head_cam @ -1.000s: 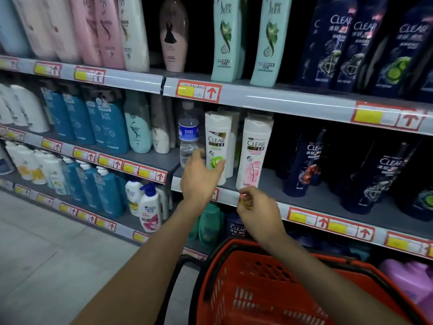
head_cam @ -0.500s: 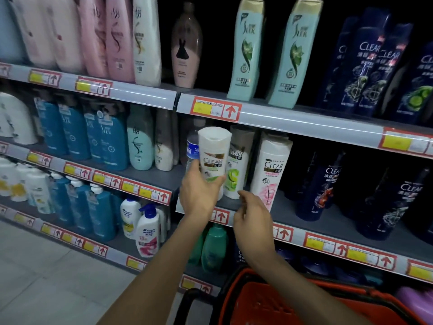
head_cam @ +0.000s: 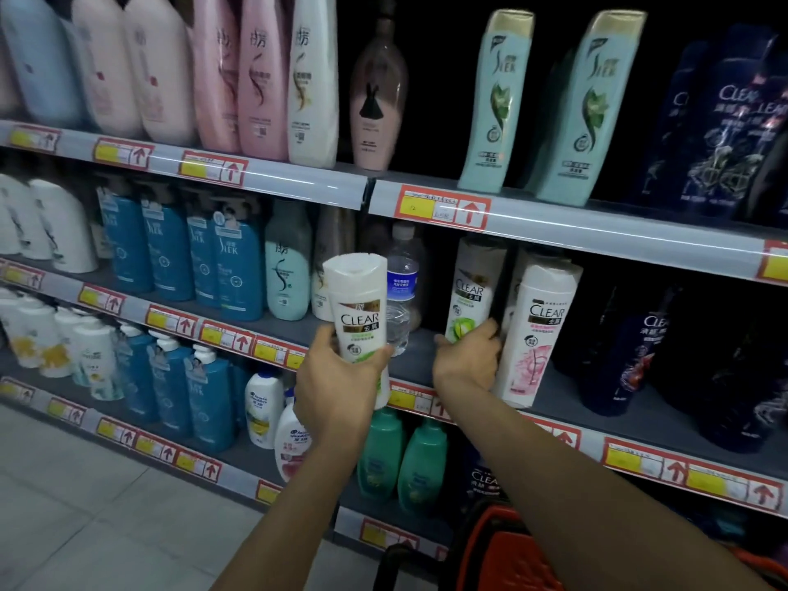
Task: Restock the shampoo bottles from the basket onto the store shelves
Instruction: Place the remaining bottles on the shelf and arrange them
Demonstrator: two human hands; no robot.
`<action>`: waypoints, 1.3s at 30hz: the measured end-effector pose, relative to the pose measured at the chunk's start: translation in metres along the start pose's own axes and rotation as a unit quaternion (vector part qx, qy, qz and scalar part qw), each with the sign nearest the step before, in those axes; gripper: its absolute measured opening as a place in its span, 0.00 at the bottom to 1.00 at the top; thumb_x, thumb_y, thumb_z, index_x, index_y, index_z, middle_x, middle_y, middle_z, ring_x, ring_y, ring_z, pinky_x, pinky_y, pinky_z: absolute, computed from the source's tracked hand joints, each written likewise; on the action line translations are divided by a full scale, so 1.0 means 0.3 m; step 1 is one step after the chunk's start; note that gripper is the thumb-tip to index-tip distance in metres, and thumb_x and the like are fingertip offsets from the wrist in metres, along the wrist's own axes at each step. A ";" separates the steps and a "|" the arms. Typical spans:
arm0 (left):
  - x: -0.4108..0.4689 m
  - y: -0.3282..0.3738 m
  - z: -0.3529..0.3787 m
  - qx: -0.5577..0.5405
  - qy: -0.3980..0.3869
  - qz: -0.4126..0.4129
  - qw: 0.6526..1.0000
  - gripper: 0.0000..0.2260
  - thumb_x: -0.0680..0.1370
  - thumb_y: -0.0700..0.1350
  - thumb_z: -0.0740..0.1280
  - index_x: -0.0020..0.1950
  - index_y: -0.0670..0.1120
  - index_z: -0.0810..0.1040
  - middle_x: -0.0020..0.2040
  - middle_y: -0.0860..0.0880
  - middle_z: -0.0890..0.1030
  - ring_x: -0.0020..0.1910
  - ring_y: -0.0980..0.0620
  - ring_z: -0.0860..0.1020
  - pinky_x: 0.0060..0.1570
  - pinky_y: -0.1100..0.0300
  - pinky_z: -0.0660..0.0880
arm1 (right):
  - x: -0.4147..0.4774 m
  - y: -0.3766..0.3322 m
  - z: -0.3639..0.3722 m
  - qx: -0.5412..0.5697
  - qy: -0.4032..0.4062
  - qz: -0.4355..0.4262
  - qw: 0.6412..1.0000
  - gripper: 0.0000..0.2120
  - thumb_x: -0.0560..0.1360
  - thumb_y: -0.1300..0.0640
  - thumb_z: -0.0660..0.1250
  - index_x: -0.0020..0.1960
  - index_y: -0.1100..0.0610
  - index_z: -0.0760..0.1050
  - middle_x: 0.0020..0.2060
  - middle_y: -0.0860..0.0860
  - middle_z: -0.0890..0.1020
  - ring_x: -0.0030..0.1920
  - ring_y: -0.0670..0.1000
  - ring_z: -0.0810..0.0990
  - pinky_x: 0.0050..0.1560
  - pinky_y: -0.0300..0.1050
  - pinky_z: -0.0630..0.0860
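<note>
Centre frame, the left hand (head_cam: 337, 377) wraps its fingers round a white bottle (head_cam: 360, 317) marked CLEAR, before the middle shelf (head_cam: 563, 398). Just right, the right hand (head_cam: 467, 360) grips a like shelf bottle (head_cam: 469, 292). It would be best to push that back, then stand the new one upright, label out. Smaller print looks unreadable.

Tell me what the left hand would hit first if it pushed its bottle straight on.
Probably the water bottle on the middle shelf, right behind the white shampoo bottle that the left hand grips; how far back it stands is unclear.
</note>
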State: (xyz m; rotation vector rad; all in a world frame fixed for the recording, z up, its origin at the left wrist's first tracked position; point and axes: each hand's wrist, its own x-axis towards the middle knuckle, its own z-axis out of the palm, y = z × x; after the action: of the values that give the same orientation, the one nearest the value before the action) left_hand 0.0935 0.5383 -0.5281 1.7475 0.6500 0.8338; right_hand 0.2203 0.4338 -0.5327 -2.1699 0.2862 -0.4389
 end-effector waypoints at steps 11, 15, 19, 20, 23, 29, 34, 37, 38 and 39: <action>0.063 -0.043 -0.095 -0.002 0.068 -0.032 0.997 0.19 0.69 0.55 0.81 0.54 0.51 0.78 0.52 0.52 0.85 0.47 0.48 0.80 0.44 0.53 0.73 | -0.144 0.067 -0.038 0.090 0.026 -0.152 0.984 0.22 0.76 0.54 0.74 0.63 0.59 0.69 0.59 0.55 0.77 0.57 0.57 0.78 0.50 0.49 0.72; 0.091 -0.059 -0.142 0.001 0.086 -0.032 0.996 0.20 0.68 0.55 0.82 0.54 0.54 0.79 0.52 0.52 0.85 0.50 0.46 0.83 0.50 0.45 0.80 | -0.234 0.034 -0.015 0.147 -0.052 -0.252 0.955 0.24 0.75 0.52 0.76 0.67 0.50 0.70 0.60 0.47 0.78 0.59 0.48 0.77 0.57 0.47 0.77; 0.104 -0.083 -0.184 0.004 0.079 -0.026 0.997 0.22 0.67 0.53 0.83 0.57 0.54 0.80 0.54 0.53 0.86 0.51 0.48 0.83 0.49 0.49 0.79 | -0.279 -0.099 0.098 0.175 -0.122 -0.274 0.938 0.24 0.73 0.56 0.76 0.66 0.49 0.70 0.60 0.46 0.79 0.60 0.49 0.79 0.61 0.52 0.78; 0.107 -0.091 -0.193 0.005 0.078 -0.025 0.997 0.22 0.67 0.52 0.83 0.57 0.54 0.80 0.54 0.53 0.86 0.52 0.48 0.83 0.50 0.48 0.80 | -0.283 -0.132 0.132 0.182 -0.132 -0.275 0.935 0.24 0.73 0.57 0.76 0.65 0.48 0.70 0.60 0.47 0.79 0.61 0.49 0.79 0.61 0.54 0.79; 0.120 -0.114 -0.216 -0.001 0.082 -0.027 0.996 0.22 0.67 0.51 0.83 0.58 0.53 0.80 0.55 0.52 0.86 0.52 0.49 0.83 0.51 0.49 0.80 | -0.271 -0.204 0.225 0.167 -0.131 -0.280 0.936 0.23 0.73 0.58 0.76 0.63 0.50 0.70 0.59 0.49 0.79 0.60 0.50 0.79 0.60 0.55 0.79; 0.193 -0.151 -0.254 -0.015 0.110 -0.037 0.993 0.21 0.68 0.50 0.82 0.58 0.53 0.80 0.54 0.54 0.85 0.51 0.50 0.82 0.48 0.53 0.77 | -0.222 -0.261 0.347 0.116 -0.139 -0.252 0.951 0.21 0.75 0.57 0.75 0.63 0.57 0.69 0.60 0.55 0.77 0.59 0.56 0.78 0.56 0.51 0.76; 0.224 -0.147 -0.253 -0.008 0.113 -0.031 0.993 0.19 0.68 0.51 0.82 0.54 0.53 0.80 0.50 0.57 0.85 0.48 0.52 0.83 0.49 0.50 0.80 | -0.208 -0.257 0.389 0.078 -0.145 -0.242 0.956 0.20 0.77 0.55 0.74 0.63 0.58 0.69 0.60 0.56 0.77 0.59 0.59 0.78 0.57 0.55 0.77; 0.222 -0.132 -0.244 -0.001 0.103 -0.022 0.994 0.18 0.68 0.50 0.82 0.51 0.57 0.77 0.47 0.60 0.81 0.47 0.53 0.81 0.48 0.54 0.78 | -0.199 -0.270 0.393 0.062 -0.159 -0.225 0.959 0.21 0.77 0.53 0.73 0.64 0.58 0.69 0.61 0.57 0.77 0.59 0.60 0.79 0.58 0.58 0.77; 0.218 -0.126 -0.241 0.002 0.100 -0.018 0.995 0.18 0.68 0.50 0.82 0.51 0.58 0.77 0.47 0.59 0.81 0.47 0.53 0.81 0.47 0.55 0.77 | -0.198 -0.273 0.393 0.058 -0.160 -0.221 0.960 0.21 0.77 0.53 0.73 0.63 0.58 0.69 0.60 0.58 0.77 0.59 0.60 0.79 0.58 0.58 0.78; 0.215 -0.119 -0.237 0.005 0.098 -0.017 0.995 0.18 0.68 0.50 0.82 0.52 0.57 0.78 0.48 0.59 0.82 0.47 0.53 0.81 0.46 0.55 0.76 | -0.197 -0.276 0.392 0.056 -0.159 -0.219 0.961 0.21 0.76 0.53 0.74 0.63 0.58 0.69 0.60 0.58 0.78 0.59 0.60 0.79 0.58 0.59 0.78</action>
State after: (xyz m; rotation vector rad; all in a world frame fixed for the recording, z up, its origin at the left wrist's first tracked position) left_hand 0.0754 0.6390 -0.5325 1.6710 0.8127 0.9883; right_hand 0.2186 0.5889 -0.5430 -2.1462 -0.3956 -0.3295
